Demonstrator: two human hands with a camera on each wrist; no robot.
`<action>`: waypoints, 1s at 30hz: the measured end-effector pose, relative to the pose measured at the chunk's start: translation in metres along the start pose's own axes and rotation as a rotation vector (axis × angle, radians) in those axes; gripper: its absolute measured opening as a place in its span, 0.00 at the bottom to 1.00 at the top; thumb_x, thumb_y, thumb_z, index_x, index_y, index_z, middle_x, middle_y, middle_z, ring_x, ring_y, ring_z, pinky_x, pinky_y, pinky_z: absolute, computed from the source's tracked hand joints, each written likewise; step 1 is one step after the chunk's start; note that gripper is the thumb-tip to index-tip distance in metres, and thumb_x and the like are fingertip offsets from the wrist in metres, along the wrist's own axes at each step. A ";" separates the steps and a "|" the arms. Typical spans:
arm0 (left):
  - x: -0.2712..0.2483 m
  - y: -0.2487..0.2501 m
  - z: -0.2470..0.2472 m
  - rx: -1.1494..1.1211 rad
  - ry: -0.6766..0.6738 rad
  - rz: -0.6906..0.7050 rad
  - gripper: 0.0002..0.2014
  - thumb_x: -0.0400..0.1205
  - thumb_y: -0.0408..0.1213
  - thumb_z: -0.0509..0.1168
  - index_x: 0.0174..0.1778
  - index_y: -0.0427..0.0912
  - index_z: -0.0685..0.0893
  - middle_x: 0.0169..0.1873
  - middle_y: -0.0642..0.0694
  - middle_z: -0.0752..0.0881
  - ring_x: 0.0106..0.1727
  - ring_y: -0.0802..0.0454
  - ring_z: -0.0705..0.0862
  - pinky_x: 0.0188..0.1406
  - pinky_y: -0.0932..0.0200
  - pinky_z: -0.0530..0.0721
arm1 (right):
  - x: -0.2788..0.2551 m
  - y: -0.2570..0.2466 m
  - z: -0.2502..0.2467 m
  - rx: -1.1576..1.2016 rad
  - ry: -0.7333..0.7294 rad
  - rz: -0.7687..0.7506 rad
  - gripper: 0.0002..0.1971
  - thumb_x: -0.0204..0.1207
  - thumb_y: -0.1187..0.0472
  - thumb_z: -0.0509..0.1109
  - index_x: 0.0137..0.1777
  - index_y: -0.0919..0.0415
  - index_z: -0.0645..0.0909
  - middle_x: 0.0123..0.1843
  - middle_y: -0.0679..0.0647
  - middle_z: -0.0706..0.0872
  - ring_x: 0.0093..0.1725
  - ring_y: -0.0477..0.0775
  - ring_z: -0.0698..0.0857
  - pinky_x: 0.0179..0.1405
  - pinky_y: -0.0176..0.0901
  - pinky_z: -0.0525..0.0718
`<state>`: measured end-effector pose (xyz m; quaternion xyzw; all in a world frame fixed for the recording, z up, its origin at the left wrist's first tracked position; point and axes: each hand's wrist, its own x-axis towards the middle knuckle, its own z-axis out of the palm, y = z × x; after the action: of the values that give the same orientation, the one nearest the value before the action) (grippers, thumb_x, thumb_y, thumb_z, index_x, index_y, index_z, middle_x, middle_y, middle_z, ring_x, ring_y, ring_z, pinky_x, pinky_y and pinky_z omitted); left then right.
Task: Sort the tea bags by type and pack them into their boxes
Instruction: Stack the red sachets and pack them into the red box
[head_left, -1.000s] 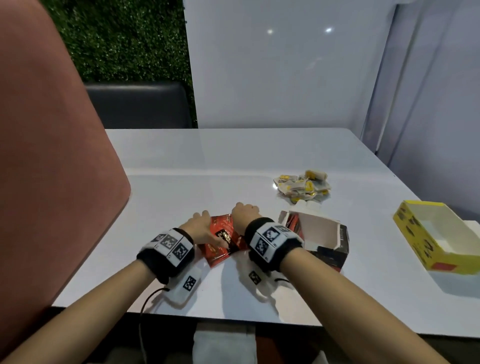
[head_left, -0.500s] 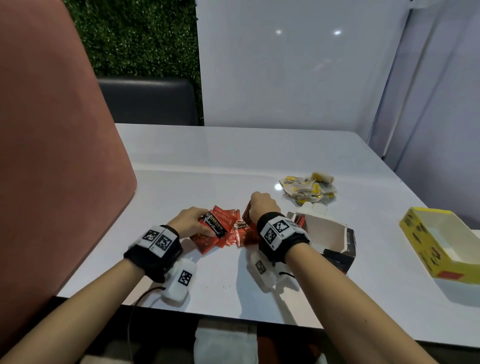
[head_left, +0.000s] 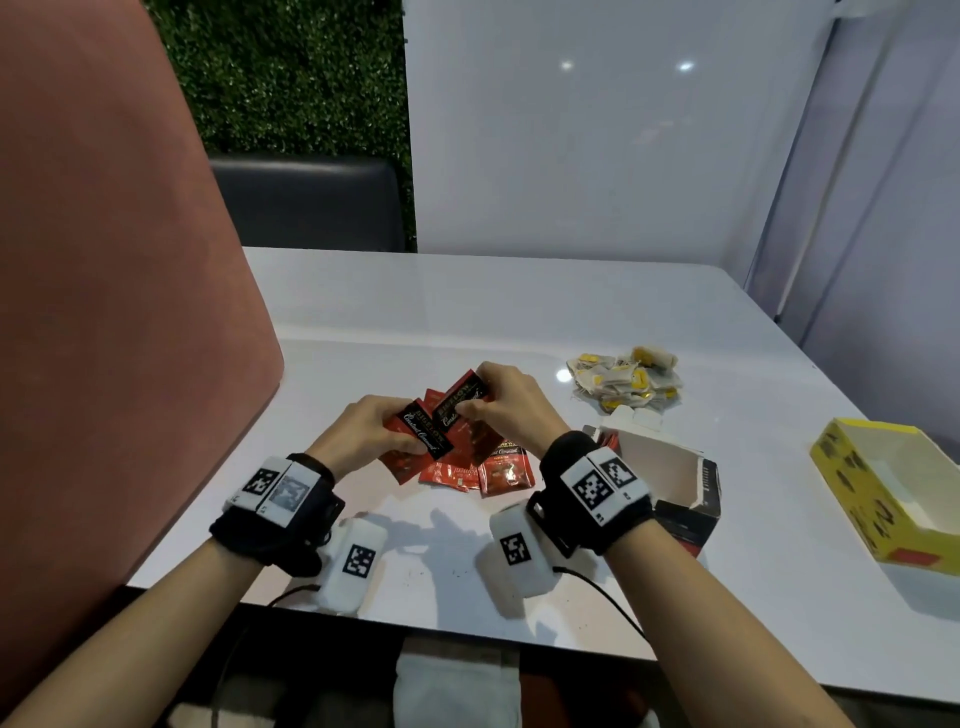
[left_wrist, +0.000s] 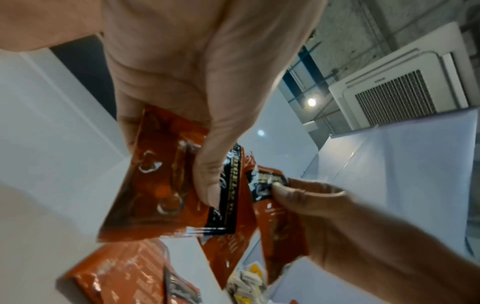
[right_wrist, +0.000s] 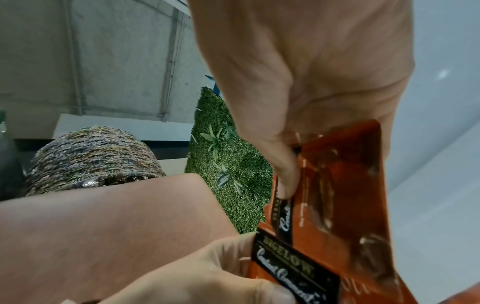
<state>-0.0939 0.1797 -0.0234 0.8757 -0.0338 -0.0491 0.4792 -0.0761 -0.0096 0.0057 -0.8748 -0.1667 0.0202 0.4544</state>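
My left hand (head_left: 363, 431) pinches a red tea packet with a black band (head_left: 423, 436), seen close up as the red packet (left_wrist: 166, 185) under the left thumb. My right hand (head_left: 506, 410) pinches another red packet (head_left: 460, 400), the red packet (right_wrist: 345, 185) in the right wrist view. Both packets are held a little above the table, near each other. More red packets (head_left: 478, 470) lie on the table below them. The open red-and-black box (head_left: 670, 478) lies by my right wrist. A pile of white-and-yellow tea bags (head_left: 623, 382) sits beyond it. The open yellow box (head_left: 878, 493) stands at the right.
The white table (head_left: 467, 312) stretches away from me, its front edge close to my forearms. A large pink chair back (head_left: 104, 312) rises at the left. A dark seat (head_left: 306, 202) and a white wall stand behind the table.
Both hands have lifted red packets off the table and brought them together. The red packets on the table are now spread out and uncovered.
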 end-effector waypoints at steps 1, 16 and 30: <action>-0.001 0.000 0.001 -0.035 -0.002 -0.006 0.12 0.72 0.27 0.73 0.48 0.48 0.89 0.43 0.44 0.91 0.47 0.47 0.89 0.51 0.55 0.85 | -0.001 0.001 -0.001 -0.004 0.015 -0.008 0.08 0.76 0.63 0.70 0.51 0.64 0.77 0.53 0.63 0.85 0.50 0.59 0.85 0.43 0.43 0.83; -0.006 0.008 0.024 -0.840 -0.009 -0.192 0.17 0.84 0.30 0.57 0.68 0.27 0.75 0.49 0.37 0.88 0.43 0.49 0.89 0.43 0.59 0.88 | -0.050 0.005 -0.001 -0.150 -0.072 -0.316 0.07 0.72 0.68 0.71 0.49 0.63 0.80 0.45 0.56 0.90 0.44 0.58 0.87 0.45 0.53 0.84; -0.023 0.024 0.051 -0.836 0.016 -0.090 0.14 0.86 0.33 0.56 0.65 0.33 0.77 0.56 0.33 0.85 0.50 0.42 0.87 0.37 0.52 0.89 | -0.017 0.008 0.042 0.400 0.057 0.250 0.12 0.85 0.57 0.54 0.60 0.66 0.63 0.55 0.62 0.80 0.56 0.62 0.82 0.58 0.56 0.83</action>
<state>-0.1228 0.1263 -0.0296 0.6068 0.0310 -0.0726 0.7909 -0.0977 0.0141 -0.0276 -0.7814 -0.0370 0.0842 0.6172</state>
